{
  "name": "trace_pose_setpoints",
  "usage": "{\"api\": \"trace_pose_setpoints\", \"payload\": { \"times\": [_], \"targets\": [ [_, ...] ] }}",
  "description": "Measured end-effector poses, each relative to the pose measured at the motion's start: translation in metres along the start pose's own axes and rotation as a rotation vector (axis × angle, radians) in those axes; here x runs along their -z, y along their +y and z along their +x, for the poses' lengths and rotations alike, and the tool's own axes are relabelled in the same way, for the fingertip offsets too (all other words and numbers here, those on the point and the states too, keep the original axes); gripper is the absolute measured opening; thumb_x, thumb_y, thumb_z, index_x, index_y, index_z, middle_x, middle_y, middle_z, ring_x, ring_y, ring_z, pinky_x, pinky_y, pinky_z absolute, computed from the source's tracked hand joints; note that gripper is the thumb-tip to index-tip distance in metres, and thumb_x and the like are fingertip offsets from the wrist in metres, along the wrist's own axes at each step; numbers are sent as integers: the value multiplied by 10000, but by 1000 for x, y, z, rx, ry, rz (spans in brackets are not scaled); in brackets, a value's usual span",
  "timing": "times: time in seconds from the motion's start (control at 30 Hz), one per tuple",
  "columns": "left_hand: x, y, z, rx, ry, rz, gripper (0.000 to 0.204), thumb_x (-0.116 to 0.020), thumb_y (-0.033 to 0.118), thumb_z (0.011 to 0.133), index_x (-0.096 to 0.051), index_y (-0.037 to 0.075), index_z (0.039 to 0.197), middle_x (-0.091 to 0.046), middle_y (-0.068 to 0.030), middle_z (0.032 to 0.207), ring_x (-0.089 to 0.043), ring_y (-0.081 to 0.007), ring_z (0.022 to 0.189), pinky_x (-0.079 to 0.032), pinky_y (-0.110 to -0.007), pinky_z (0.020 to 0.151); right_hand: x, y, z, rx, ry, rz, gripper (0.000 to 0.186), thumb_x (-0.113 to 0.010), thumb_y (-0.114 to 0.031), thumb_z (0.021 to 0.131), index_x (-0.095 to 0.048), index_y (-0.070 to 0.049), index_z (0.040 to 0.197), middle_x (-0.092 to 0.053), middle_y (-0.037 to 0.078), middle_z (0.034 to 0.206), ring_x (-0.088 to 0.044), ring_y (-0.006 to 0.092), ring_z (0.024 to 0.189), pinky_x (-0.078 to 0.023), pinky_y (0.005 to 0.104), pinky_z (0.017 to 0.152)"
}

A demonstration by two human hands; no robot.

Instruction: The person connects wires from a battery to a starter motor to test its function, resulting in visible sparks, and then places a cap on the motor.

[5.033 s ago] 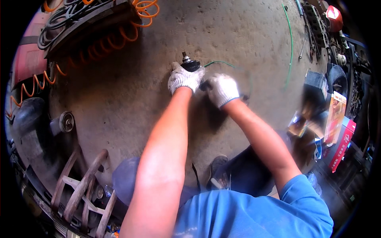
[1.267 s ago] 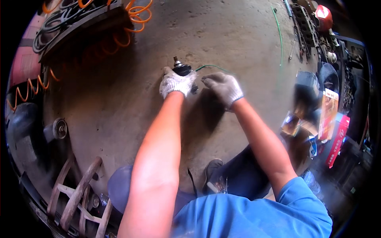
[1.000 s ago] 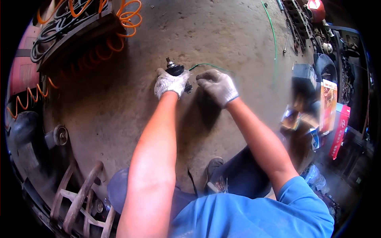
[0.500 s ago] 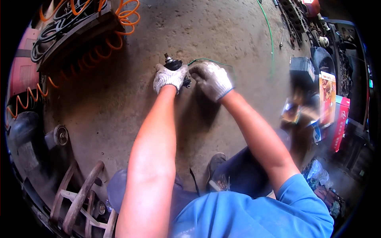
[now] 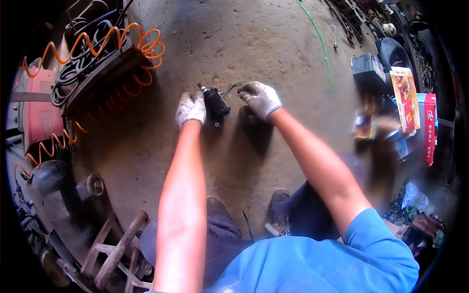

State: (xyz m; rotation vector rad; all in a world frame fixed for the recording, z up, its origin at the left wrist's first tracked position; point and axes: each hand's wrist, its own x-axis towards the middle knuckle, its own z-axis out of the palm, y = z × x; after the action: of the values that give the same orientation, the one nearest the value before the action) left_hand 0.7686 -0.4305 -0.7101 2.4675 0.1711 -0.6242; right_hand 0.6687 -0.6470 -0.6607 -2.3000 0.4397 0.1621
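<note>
A black cylindrical starter motor (image 5: 216, 102) with a toothed metal shaft lies on the concrete floor in front of me. At its left side is my left hand (image 5: 191, 109) in a whitish work glove, fingers stretched forward and grasping nothing; whether they touch the casing I cannot tell. A thin green wire (image 5: 233, 86) runs from the motor's right side to my right hand (image 5: 261, 99). That hand, also gloved, is closed in a pinch on the wire, its fingertips pointing toward the motor. A small metal ring (image 5: 217, 124) lies just below the motor.
On the left are a wooden box (image 5: 100, 80) with cables, an orange coiled hose (image 5: 151, 46), a red machine (image 5: 39, 105) and a dark tank (image 5: 53, 183). A wooden stool (image 5: 119, 251) stands lower left. At right are a battery (image 5: 369, 70), cartons (image 5: 404, 100) and another green line (image 5: 320, 39).
My left hand has let go of the starter motor and shifted left of it, so more of the casing shows. My right hand stays at the wire. The whole view has shifted slightly.
</note>
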Motion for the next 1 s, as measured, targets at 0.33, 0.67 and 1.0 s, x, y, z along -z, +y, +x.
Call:
{"api": "trace_pose_setpoints", "payload": {
  "times": [0.33,0.67,1.0],
  "targets": [
    [-1,50,-32,-517,-273,39,442,-688,423,907,-773,75,1166,-756,-209,1197,-714,-378,1148,-551,-443,1024,-15,6,-1,-7,50,48,236,-705,-290,954,-792,-161,1132,-762,116,1166,-711,338,1108,-557,426,973],
    [-15,72,-46,-454,-284,361,469,-557,438,922,-787,110,1165,-744,-215,1199,-708,-422,1110,-552,-502,996,-25,7,-7,108,71,-145,249,-633,-244,928,-789,-158,1102,-752,162,1153,-694,382,1124,-557,482,968],
    [-35,80,-74,34,-187,-3,462,-602,441,905,-806,85,1119,-767,-184,1186,-727,-382,1117,-562,-457,987,-38,12,-5,23,90,-256,236,-662,-279,909,-802,-155,1052,-768,150,1122,-715,375,1096,-560,493,955]
  ]
}}
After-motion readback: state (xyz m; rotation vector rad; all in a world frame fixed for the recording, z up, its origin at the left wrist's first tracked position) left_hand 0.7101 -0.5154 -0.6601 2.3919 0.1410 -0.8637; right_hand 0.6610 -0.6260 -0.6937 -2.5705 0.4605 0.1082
